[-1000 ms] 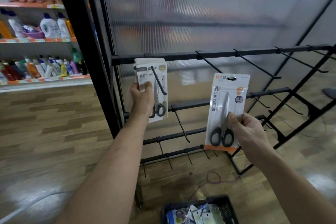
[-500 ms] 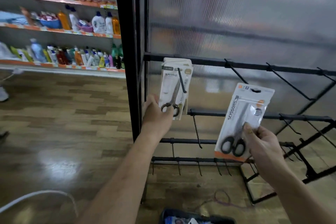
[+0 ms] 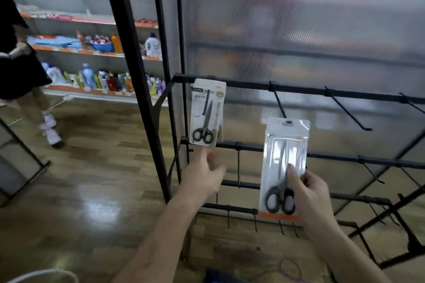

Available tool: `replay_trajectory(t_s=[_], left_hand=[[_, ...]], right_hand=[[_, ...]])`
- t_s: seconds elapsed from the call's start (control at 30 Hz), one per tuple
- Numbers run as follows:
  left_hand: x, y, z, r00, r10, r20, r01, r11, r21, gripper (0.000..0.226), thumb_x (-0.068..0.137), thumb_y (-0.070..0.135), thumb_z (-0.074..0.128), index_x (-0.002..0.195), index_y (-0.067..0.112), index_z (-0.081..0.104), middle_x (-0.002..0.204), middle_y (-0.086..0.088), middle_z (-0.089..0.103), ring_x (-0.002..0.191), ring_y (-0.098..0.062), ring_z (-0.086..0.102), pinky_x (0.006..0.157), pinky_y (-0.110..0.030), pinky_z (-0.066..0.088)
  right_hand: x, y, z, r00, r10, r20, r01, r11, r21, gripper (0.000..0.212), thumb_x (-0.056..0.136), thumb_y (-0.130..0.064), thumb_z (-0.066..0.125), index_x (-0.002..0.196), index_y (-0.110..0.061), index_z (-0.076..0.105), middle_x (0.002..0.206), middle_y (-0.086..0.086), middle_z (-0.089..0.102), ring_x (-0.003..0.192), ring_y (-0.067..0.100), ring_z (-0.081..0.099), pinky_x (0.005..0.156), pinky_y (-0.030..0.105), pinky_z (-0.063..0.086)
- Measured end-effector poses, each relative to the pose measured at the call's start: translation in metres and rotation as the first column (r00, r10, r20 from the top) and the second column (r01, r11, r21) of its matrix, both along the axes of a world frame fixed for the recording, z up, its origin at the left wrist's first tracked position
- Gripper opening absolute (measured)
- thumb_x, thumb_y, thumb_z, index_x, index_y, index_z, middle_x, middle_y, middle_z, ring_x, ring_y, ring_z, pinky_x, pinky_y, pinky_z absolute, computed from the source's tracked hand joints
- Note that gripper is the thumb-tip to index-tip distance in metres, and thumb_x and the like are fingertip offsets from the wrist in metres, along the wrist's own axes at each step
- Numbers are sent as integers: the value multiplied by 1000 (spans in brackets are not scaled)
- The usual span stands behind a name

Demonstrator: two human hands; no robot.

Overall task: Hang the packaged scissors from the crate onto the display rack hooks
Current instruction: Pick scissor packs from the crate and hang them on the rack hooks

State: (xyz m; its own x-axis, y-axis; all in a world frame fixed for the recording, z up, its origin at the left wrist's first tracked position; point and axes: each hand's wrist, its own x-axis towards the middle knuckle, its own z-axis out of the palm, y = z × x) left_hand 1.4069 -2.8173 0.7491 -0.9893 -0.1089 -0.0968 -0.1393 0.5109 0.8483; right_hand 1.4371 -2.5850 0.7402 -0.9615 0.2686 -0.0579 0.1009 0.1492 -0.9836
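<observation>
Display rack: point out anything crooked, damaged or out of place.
Nothing on the display rack looks bent or broken, and the hung scissors pack sits about straight on its hook. The only stray thing is a thin purple cord looped on the floor beneath.

We see white scissors pack (image 3: pixel 208 111) hanging on display rack's (image 3: pixel 299 91) leftmost upper hook (image 3: pixel 206 103); clear orange-edged pack (image 3: pixel 285 145) upright, unhung, lower right.
</observation>
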Motion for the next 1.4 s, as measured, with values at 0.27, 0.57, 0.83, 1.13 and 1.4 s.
replay_trajectory(t_s=[0.27, 0.57, 0.83, 1.13, 1.4], left_hand=[[-5, 54, 35, 956, -260, -132, 269, 962, 48, 26, 101, 37, 62, 125, 27, 59, 115, 15, 64, 107, -1, 61, 83, -12, 47], [-19, 32, 37, 954, -267, -138, 253, 961, -112, 32, 102, 39, 58, 132, 30, 52, 131, 10, 57, 117, -10, 56, 99, -37, 54], [-20, -13, 23, 951, -293, -93, 269, 940, -211, 46, 102, 38, 55, 147, 31, 44, 144, 6, 52, 126, -12, 53, 103, -35, 49], [-8, 4, 19, 951, -307, -33, 276, 894, -354, 48, 101, 40, 54, 147, 31, 41, 143, 4, 50, 127, -19, 53, 104, -43, 50], [50, 75, 24, 951, -298, 80, 288, 760, -582, 53, 101, 39, 50, 151, 26, 37, 146, -3, 48, 135, -25, 44, 111, -48, 41]], right_hand=[[-6, -7, 19, 995, -88, 43, 91, 992, -92, 33, 100, -37, 62, 98, -4, 68, 85, 10, 77, 79, 24, 76, 67, 45, 64], [-80, -13, 23, 971, -78, 226, 65, 996, 65, 33, 102, -48, 54, 106, -16, 62, 90, 5, 71, 80, 17, 68, 62, 30, 51], [-151, -34, 50, 949, -155, 275, 98, 973, 208, 40, 100, -46, 53, 98, -8, 62, 98, 7, 64, 80, 20, 58, 82, 37, 53], [-75, -9, 59, 939, 75, 336, -265, 782, 564, 67, 99, -43, 61, 154, -13, 38, 147, 9, 53, 117, 23, 56, 96, 34, 44], [37, 55, 85, 929, 218, 300, -367, 429, 825, 71, 99, -49, 55, 158, -23, 28, 162, -6, 33, 144, 17, 38, 112, 33, 37]])
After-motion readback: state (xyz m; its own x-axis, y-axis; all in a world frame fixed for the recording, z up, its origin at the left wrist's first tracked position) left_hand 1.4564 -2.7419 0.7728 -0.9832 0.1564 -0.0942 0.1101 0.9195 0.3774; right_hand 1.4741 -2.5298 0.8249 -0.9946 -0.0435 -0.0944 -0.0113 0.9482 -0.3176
